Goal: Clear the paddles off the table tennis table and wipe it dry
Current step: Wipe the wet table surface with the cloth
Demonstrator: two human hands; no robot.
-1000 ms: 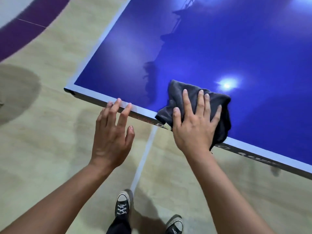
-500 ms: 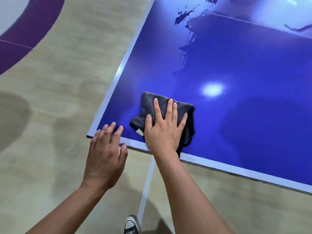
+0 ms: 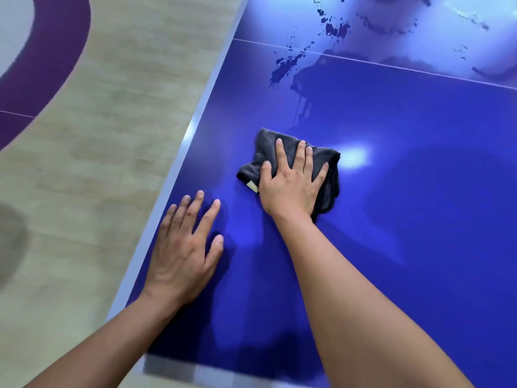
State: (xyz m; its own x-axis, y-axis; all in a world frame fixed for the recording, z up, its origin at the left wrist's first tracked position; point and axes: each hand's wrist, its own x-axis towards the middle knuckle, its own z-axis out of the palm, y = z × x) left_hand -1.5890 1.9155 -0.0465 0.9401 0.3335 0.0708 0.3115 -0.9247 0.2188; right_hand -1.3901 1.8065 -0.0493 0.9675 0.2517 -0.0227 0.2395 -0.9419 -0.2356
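My right hand (image 3: 291, 186): flat, palm down on the cloth (image 3: 265, 148), fingers straight and spread. It presses the cloth to the table (image 3: 405, 261), with nothing curled round it and no pinch.
My left hand (image 3: 181, 256): open, palm down, fingers spread, holding nothing. It sits low on the blue top just inside the left edge. Can't tell if the fingertips actually touch.
Cloth: dark grey and bunched up, lying on the blue top under my right hand. Folds stick out past my fingertips and along the right side of the hand.
Tag (image 3: 251, 187): small and pale, at the cloth's near left edge, just beside my thumb.
Cloth position: left part of the table, near the edge stripe (image 3: 179, 161) but apart from it. It is beyond my left hand and to its right, not touching it.
Table: glossy blue top, with a pale stripe down the left side. The near corner at bottom left is blurred.
Line (image 3: 391, 64): thin and white, crossing the top on the far side.
Water (image 3: 285, 64): dark splashes and droplets around that line, well apart from the cloth.
Glare (image 3: 354, 158): bright reflected spot just right of the cloth.
Floor (image 3: 98, 163): pale wood look, left of the table.
Floor marking (image 3: 50, 65): purple curved band at upper left.
Arms: both forearms bare, coming in from the bottom, the right one further onto the table.
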